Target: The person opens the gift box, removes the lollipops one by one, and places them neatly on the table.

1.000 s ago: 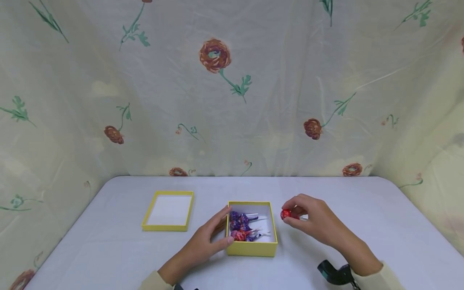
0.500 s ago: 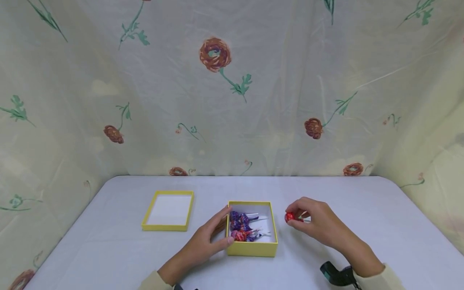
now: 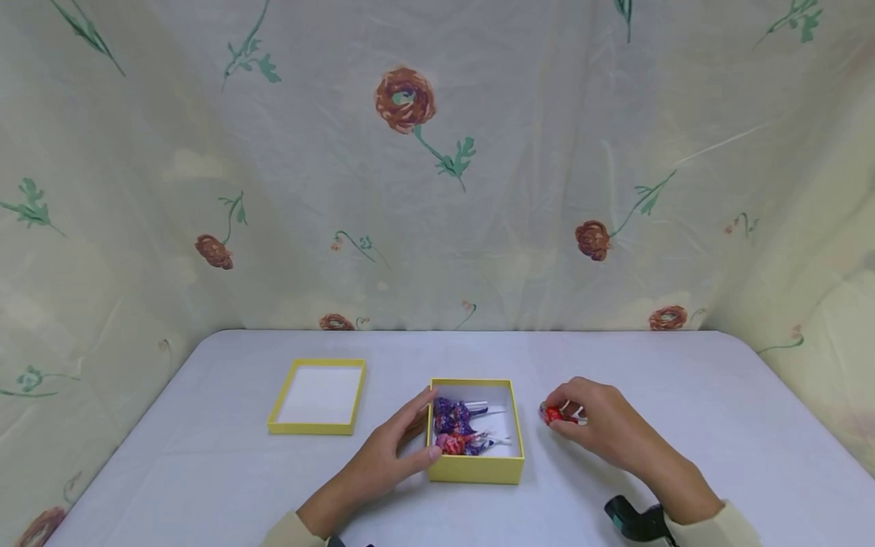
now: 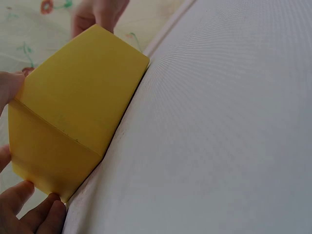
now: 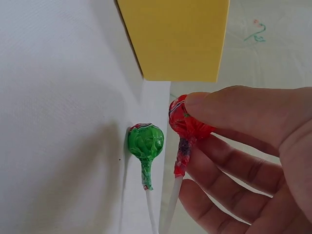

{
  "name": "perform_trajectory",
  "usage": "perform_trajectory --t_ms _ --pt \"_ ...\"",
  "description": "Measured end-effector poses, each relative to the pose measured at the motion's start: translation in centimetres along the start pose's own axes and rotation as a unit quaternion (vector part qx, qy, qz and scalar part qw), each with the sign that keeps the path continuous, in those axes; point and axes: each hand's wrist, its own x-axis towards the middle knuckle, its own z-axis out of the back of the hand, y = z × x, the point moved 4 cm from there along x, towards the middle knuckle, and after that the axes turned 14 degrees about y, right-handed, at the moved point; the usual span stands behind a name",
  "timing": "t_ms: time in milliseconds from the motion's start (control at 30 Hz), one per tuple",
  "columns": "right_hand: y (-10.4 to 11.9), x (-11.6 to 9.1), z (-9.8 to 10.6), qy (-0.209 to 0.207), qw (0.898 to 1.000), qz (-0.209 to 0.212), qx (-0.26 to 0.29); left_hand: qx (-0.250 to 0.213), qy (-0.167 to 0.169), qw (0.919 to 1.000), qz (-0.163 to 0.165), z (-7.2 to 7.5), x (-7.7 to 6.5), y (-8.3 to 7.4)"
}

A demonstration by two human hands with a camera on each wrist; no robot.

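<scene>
My left hand holds the left side of an open yellow box, thumb at its near corner and fingertips at the far one. Inside lie several purple-wrapped lollipops and a red one, sticks pointing right. To the right of the box, my right hand pinches a red-wrapped lollipop between thumb and fingers, low over the table. Beside it in the right wrist view is a green-wrapped lollipop, apart from the fingers; the head view mostly hides it.
The yellow-rimmed box lid lies inner side up at the left of the white table. A black device sits at the right wrist. A flowered curtain hangs behind and at both sides.
My right hand has moved a little right and toward me, lowering the red lollipop closer to the table. The left hand and the box stay as they were.
</scene>
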Motion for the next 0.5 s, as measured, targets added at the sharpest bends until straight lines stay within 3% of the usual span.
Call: perform_trajectory --t_ms 267,500 --pt "-0.07 0.12 -0.43 0.001 1.0 -0.007 -0.018 -0.005 0.001 1.0 0.005 -0.02 0.0 0.02" --pt "-0.24 0.43 -0.97 0.006 0.998 -0.037 -0.045 -0.003 -0.003 0.9999 0.012 -0.05 -0.05 -0.64"
